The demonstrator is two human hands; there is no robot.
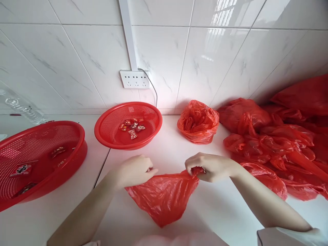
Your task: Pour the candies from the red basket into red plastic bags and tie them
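Observation:
A thin red plastic bag (164, 198) hangs between my two hands over the white table (225, 205). My left hand (134, 170) is closed on the bag's left top edge. At the right top corner my right hand (208, 166) pinches the bunched plastic. The bag sags down toward me in a point. Behind my hands stands a round red mesh basket (128, 125) with a few small red wrapped sweets (132, 128) in it.
A larger red mesh basket (38, 160) with a few red packets sits at the left. A knotted red bag (198, 121) lies behind my right hand. A heap of loose red bags (279, 143) fills the right side. A wall socket (135, 79) is on the tiled wall.

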